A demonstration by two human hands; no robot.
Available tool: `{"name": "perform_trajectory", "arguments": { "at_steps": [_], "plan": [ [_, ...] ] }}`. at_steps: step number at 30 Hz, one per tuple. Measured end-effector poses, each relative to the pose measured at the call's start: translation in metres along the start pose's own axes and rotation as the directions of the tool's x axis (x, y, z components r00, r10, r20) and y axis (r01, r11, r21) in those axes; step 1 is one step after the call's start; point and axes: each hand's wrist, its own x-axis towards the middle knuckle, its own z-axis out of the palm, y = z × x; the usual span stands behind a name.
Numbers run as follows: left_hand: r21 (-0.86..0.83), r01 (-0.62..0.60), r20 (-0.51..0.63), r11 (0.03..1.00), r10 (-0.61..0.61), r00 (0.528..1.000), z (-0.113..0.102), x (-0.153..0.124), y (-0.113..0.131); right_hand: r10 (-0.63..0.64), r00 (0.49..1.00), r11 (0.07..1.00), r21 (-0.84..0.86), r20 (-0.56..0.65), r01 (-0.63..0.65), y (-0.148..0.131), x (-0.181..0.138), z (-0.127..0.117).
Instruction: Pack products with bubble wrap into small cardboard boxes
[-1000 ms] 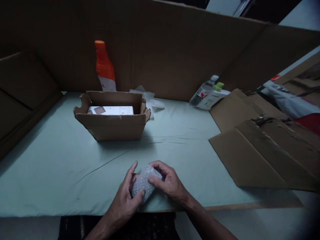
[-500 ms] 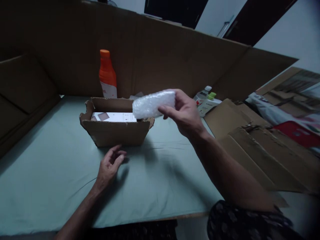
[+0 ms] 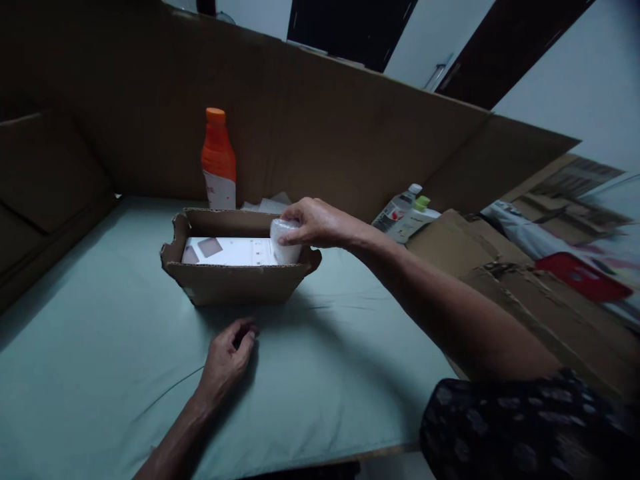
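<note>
My right hand point(image 3: 315, 223) is closed on a bubble-wrapped package point(image 3: 285, 241). The package stands upright, its lower end inside the right end of an open cardboard box point(image 3: 245, 285). Beside it in the same box lies a white box point(image 3: 235, 251) with a greyish square printed on top. My left hand point(image 3: 227, 357) rests on the table in front of the cardboard box and holds nothing. Its fingers are loosely bent, with a gap between thumb and forefinger.
Behind the box stands an orange bottle point(image 3: 219, 160) with a white label. A clear bottle point(image 3: 397, 208) and a green-capped white bottle point(image 3: 414, 220) lean at the right, near folded cardboard point(image 3: 450, 243). A tall cardboard wall point(image 3: 340, 133) closes off the back of the cloth-covered table point(image 3: 125, 347).
My right hand has moved left and down, turning the bubble-wrapped package from lying level in the air to upright in the box's right end. My left hand stays in nearly the same place.
</note>
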Motion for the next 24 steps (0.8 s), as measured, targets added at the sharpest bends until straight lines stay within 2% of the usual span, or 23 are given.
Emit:
{"name": "perform_trajectory", "arguments": {
  "at_steps": [3, 5, 7, 11, 13, 20, 24],
  "plan": [
    [0.026, -0.039, 0.001, 0.999, 0.039, 0.999, 0.002, -0.001, -0.002, 0.129, 0.990, 0.983, -0.125, -0.051, -0.134, 0.004, 0.003, 0.008],
    [0.047, -0.062, 0.003, 0.997, 0.062, 0.998, 0.003, -0.002, -0.004, 0.155, 0.986, 0.965, -0.205, -0.069, -0.166, 0.003, -0.001, 0.012],
    [0.072, -0.088, 0.004, 0.994, 0.088, 0.996, 0.004, -0.002, -0.007, 0.123, 0.992, 0.962, -0.244, -0.023, -0.125, -0.001, -0.006, 0.012],
    [0.113, -0.143, 0.008, 0.983, 0.143, 0.990, 0.005, -0.002, -0.013, -0.045, 0.986, 0.973, -0.216, 0.164, 0.080, -0.004, -0.005, 0.004],
    [0.123, -0.168, 0.016, 0.978, 0.167, 0.986, 0.005, -0.002, -0.014, -0.090, 0.980, 0.969, -0.213, 0.176, 0.127, -0.004, -0.001, 0.003],
    [0.146, -0.226, 0.024, 0.963, 0.225, 0.974, 0.005, -0.002, -0.014, 0.019, 0.990, 0.929, -0.368, 0.139, 0.034, -0.019, 0.011, 0.015],
    [0.156, -0.241, 0.017, 0.958, 0.241, 0.970, 0.006, -0.002, -0.015, 0.034, 0.986, 0.958, -0.286, 0.162, 0.014, -0.016, 0.011, 0.010]
  ]
}}
